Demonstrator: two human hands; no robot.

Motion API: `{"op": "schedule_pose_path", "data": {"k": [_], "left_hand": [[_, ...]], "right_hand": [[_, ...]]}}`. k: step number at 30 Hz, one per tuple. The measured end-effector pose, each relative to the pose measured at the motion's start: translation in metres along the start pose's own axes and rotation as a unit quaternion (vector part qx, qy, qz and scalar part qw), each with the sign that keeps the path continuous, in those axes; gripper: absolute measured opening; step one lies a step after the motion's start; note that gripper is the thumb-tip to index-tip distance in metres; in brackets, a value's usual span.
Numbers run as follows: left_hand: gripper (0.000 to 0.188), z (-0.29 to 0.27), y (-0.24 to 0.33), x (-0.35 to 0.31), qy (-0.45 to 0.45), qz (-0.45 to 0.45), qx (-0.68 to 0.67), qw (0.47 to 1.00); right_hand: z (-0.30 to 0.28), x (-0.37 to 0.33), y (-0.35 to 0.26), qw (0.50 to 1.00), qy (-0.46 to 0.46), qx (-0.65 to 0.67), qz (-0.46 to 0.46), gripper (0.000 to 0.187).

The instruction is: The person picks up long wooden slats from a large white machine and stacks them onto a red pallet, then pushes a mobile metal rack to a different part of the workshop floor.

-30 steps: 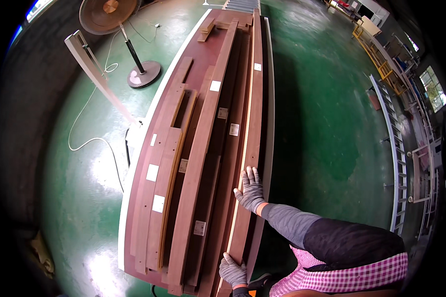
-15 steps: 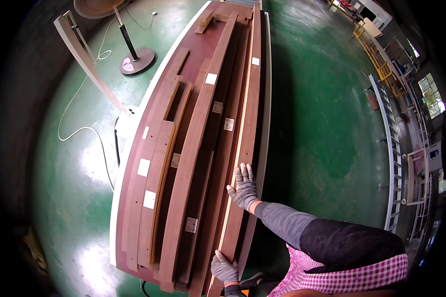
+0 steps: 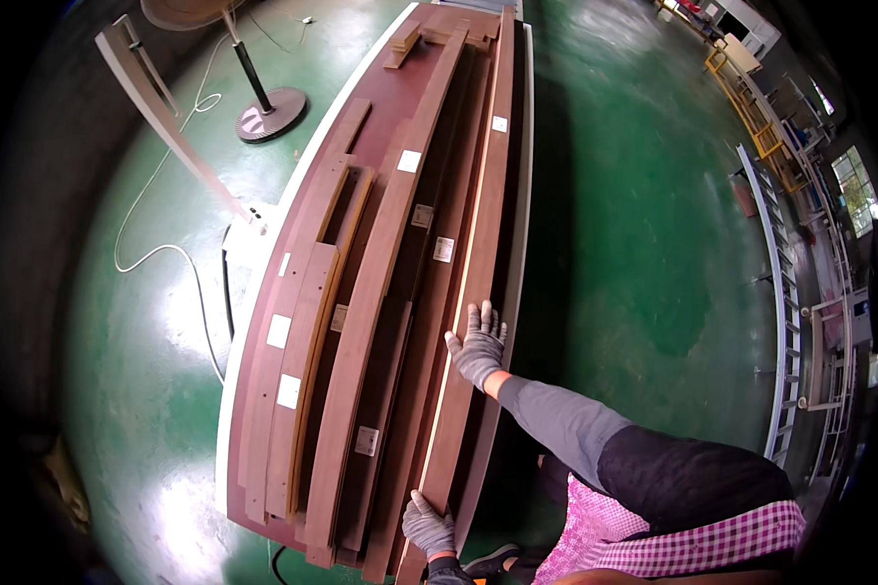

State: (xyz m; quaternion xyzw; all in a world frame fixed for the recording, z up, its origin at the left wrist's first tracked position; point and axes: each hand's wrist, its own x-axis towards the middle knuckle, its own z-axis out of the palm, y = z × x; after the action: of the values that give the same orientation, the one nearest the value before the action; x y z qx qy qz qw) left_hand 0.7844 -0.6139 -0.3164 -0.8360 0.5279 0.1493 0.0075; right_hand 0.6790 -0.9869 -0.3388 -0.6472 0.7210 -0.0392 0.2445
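Note:
A long brown wood-look board runs along the right side of the loaded table, a pale strip down its left edge. My right hand, in a grey glove, lies flat on this board about midway, fingers spread and thumb over the pale edge. Close to the near end, my left hand, gloved alike, rests across the same board with its fingers apart at the left edge. Left of it, another long board lies on top of several darker boards with white labels.
Shorter notched boards lie on the table's left side, and small offcuts at its far end. A fan stand with a round base stands beyond the left edge, its cable on the green floor. At right lies a ladder-like metal frame.
My right hand has shifted slightly up the board, its fingers spreading wider. My left hand sits a little farther left in view. The whole scene has shifted slightly with my head.

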Motion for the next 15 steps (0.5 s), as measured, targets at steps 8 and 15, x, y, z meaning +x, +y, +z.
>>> {"op": "schedule_pose_path", "data": {"k": [8, 15], "left_hand": [[0.104, 0.004, 0.0, 0.008, 0.041, 0.023, 0.013, 0.999], [0.1, 0.01, -0.001, 0.009, 0.022, 0.023, 0.012, 0.999]], "right_hand": [[0.016, 0.006, -0.001, 0.992, 0.095, 0.083, -0.019, 0.077], [0.016, 0.009, -0.001, 0.991, 0.067, 0.115, 0.0, 0.076]]}}
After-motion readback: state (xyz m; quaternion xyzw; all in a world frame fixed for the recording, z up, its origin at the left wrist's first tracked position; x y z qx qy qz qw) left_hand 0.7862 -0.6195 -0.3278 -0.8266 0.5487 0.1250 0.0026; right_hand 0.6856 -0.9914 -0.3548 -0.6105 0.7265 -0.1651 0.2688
